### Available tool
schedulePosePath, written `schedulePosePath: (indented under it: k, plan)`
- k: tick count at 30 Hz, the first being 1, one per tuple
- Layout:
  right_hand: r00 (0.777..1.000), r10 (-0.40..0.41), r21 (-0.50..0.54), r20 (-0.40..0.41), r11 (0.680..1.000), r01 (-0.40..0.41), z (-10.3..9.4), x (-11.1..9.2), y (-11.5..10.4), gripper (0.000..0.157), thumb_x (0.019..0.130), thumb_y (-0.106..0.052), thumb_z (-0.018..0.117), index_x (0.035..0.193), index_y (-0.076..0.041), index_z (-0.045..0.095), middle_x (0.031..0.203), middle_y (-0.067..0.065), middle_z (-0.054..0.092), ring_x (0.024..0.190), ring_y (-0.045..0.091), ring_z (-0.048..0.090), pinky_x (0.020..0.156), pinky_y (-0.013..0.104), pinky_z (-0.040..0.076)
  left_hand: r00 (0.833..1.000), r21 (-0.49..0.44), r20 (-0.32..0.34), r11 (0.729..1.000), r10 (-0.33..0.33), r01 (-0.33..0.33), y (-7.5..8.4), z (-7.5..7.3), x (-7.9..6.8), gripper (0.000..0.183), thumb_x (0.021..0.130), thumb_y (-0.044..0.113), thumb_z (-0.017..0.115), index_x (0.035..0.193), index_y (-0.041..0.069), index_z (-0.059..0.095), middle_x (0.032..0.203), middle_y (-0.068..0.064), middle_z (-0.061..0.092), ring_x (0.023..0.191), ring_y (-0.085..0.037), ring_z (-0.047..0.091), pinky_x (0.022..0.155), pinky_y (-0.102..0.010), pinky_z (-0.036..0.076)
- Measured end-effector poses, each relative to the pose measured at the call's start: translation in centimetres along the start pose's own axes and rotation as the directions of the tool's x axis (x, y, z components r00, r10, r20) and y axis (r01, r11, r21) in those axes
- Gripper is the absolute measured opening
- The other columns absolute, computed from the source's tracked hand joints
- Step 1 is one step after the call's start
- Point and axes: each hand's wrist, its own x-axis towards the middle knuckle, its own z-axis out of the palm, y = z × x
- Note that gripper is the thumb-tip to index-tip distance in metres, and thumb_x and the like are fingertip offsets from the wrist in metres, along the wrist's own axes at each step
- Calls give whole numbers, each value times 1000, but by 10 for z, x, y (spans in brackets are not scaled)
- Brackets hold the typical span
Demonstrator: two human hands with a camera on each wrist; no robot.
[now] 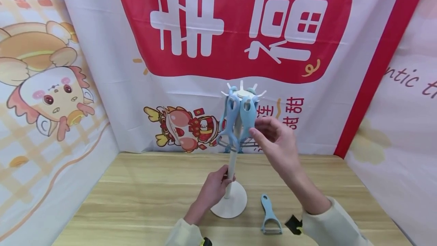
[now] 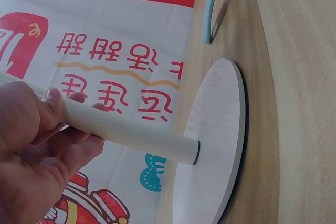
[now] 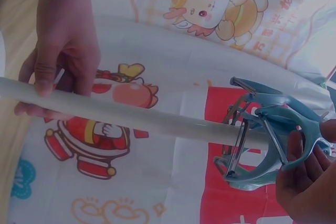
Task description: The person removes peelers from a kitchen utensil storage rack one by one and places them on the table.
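A white stand with a round base, a slim pole and a ring of hooks at its top stands on the table. Several light blue peelers hang around it, handles up and blades down. My left hand grips the pole low down, thumb and fingers around it. Up at the hanging peelers, my right hand pinches one peeler between thumb and fingers, its handle hole up at the hooks. The right wrist view shows metal blades clustered around the pole.
Another light blue peeler lies on the wooden table, right of the base and near my right sleeve. A printed cloth hangs behind the table, with further printed panels at both sides.
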Motion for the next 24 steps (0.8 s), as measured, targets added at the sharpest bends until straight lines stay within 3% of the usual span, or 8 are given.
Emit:
schedulePosePath:
  k: [10,20,24]
  plan:
    - [1000,13,23,16,1000,-14,1,1,-5,25,95,-12,68,117,-2,65,103,14,71,87,16,69,77,17,58,1000,15,2,1000,9,-9,-1,0,0,16,100,7,57,114,15,60,103,2,70,106,-18,68,97,-46,57]
    - [1000,-5,66,12,998,4,0,0,-12,24,95,-10,67,117,-1,64,102,11,71,86,19,69,76,19,59,999,39,-11,998,51,-51,-6,1,2,17,98,1,57,114,8,60,102,-3,71,104,-20,69,95,-45,58]
    - [1000,-2,69,5,998,2,-2,-1,-13,25,96,-10,66,118,-1,63,101,4,71,87,16,70,78,18,59,998,47,-9,997,57,-56,-4,1,2,17,98,2,57,114,9,60,102,-2,71,104,-20,69,95,-44,58]
